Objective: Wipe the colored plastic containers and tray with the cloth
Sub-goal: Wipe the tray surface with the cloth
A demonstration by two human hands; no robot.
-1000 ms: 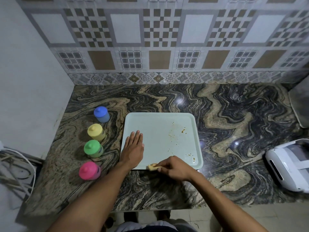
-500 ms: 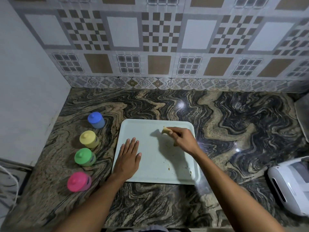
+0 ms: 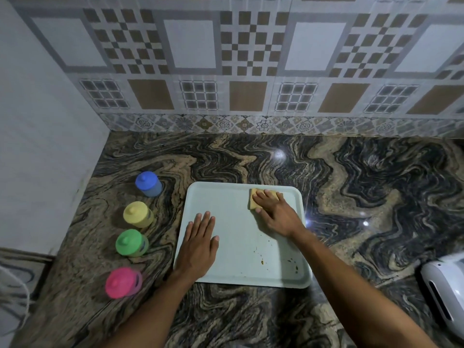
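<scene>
A pale green tray (image 3: 233, 197) lies flat on the marbled counter. My right hand (image 3: 273, 212) presses a folded yellow cloth (image 3: 254, 194) onto the tray near its far edge, fingers straight over the cloth. My left hand (image 3: 199, 243) lies flat, palm down, on the tray's near left part. Brown crumbs (image 3: 262, 261) dot the tray's near right area. To the left of the tray stand four lidded containers in a row: blue (image 3: 148, 184), yellow (image 3: 136, 214), green (image 3: 130, 243) and pink (image 3: 122, 282).
A white appliance (image 3: 444, 290) sits at the counter's right edge. The tiled wall (image 3: 246, 71) runs along the back and a plain wall (image 3: 45, 146) closes the left side. Cables (image 3: 12, 285) hang beyond the counter's left edge.
My right hand has carried the cloth from the tray's near edge up to its far edge and now lies flatter on it. My left hand has stayed flat on the tray.
</scene>
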